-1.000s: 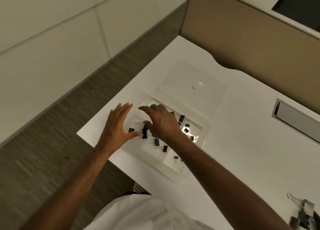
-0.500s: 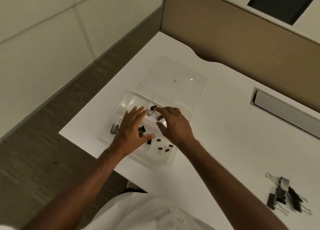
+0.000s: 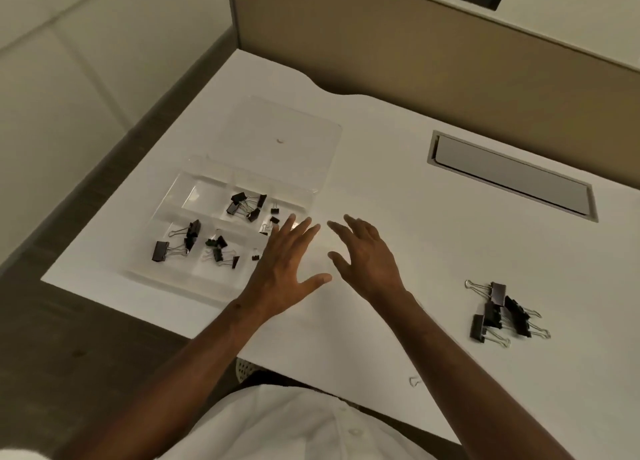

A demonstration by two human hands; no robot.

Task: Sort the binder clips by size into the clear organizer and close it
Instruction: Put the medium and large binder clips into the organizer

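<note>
The clear organizer [image 3: 194, 196] lies open on the white desk at the left, its lid [image 3: 294, 130] flat behind it. Its compartments hold black binder clips: medium ones [image 3: 242, 205] at the back, large ones [image 3: 180, 243] at the front left, smaller ones [image 3: 220, 250] in the middle, tiny ones [image 3: 274, 215] at the right. My left hand [image 3: 287, 265] hovers with spread fingers over the organizer's right end and holds nothing. My right hand [image 3: 363, 255] is just right of it, above the desk, fingers relaxed and empty. A pile of large clips [image 3: 502, 312] lies at the right.
A grey cable hatch [image 3: 509, 179] is set into the desk at the back right. A tan partition [image 3: 415, 44] bounds the desk's far side. A loose wire handle [image 3: 414, 381] lies near the front edge. The floor drops away at the left.
Both hands have come off the organizer's compartments and moved right, towards the bare desk. The view has shifted right, bringing the pile of large clips fully into sight.
</note>
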